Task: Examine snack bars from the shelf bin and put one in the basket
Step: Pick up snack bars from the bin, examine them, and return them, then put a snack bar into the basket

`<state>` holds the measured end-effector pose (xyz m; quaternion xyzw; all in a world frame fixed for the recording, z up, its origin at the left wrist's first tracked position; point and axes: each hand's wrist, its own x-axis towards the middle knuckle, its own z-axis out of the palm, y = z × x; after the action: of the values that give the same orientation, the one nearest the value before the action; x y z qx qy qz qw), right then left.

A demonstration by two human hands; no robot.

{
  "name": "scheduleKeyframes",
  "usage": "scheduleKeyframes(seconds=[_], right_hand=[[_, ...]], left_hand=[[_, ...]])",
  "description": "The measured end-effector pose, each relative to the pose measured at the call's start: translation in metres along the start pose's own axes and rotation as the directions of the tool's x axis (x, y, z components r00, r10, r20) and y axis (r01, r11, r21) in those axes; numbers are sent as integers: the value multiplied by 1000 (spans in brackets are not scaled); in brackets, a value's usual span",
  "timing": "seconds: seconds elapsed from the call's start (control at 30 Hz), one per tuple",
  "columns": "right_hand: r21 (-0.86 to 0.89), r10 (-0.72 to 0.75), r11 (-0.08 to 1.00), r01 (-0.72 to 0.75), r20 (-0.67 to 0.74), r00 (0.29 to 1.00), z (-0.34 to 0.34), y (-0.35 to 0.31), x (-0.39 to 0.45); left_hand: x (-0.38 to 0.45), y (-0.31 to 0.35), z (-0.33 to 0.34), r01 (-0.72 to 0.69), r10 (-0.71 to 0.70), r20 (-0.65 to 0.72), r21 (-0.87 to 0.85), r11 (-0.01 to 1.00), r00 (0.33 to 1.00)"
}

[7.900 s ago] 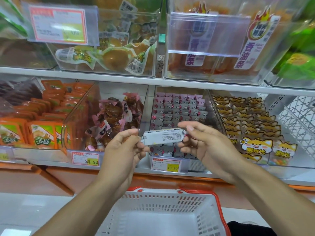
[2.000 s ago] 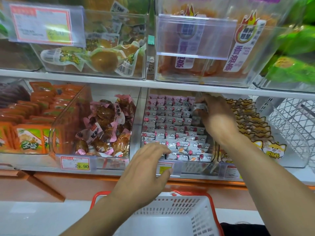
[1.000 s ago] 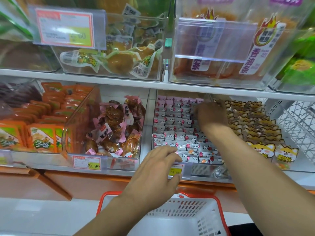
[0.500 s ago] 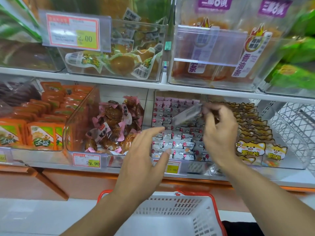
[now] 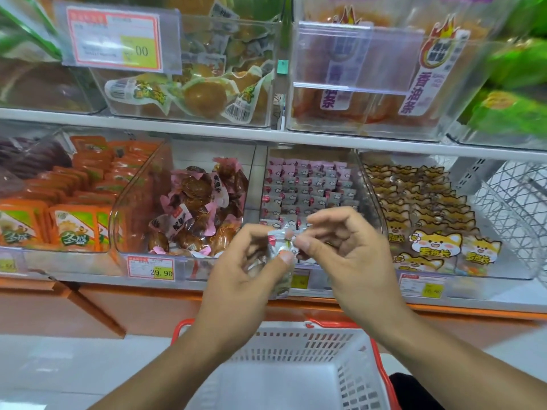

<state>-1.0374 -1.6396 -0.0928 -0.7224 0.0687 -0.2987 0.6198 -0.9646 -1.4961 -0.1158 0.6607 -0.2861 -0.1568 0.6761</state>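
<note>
Head view: both hands meet in front of the lower shelf, above the basket.
Snack bar: a single wrapped snack bar [image 5: 280, 247] is held in mid-air between the two hands, in front of the clear shelf bin [image 5: 307, 190] of matching pink-and-white bars; motion blur hides its print.
Long axis: it appears to run steeply, top end up near the fingertips, lower end down toward the left palm.
Left hand: the left hand [image 5: 251, 267] is closed on the bar, thumb pressed on its face.
Right hand: the right hand [image 5: 346, 247] has its fingers curled and pinches the bar's upper end; neither hand is clearly nearer.
Basket: the white basket [image 5: 349, 377] with a red rim lies directly below the hands and looks empty.
Open room: nothing stands between bar and basket; the shelf edge [image 5: 207, 284] lies just behind the hands, so a straight drop looks free.
</note>
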Motion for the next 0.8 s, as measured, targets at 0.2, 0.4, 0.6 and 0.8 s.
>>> scheduleKeyframes(seconds=[0.2,0.4,0.6,0.8], right_hand=[[11,17,1000,-17,-8,1000,1,0,-3],[54,21,998,-21,4,1000,4,6,-14],[-131,285,953,-274,79,955,13,47,-70],[-137,800,587,-798,252,545,18,133,-147]], left_hand=[[-3,4,-2,-37,36,-143,-4,999,989],[-15,0,-11,6,-10,-135,-33,999,991],[-43,-38,-7,281,-322,-171,-224,933,931],[-102,-130,-7,626,-691,-162,-316,713,705]])
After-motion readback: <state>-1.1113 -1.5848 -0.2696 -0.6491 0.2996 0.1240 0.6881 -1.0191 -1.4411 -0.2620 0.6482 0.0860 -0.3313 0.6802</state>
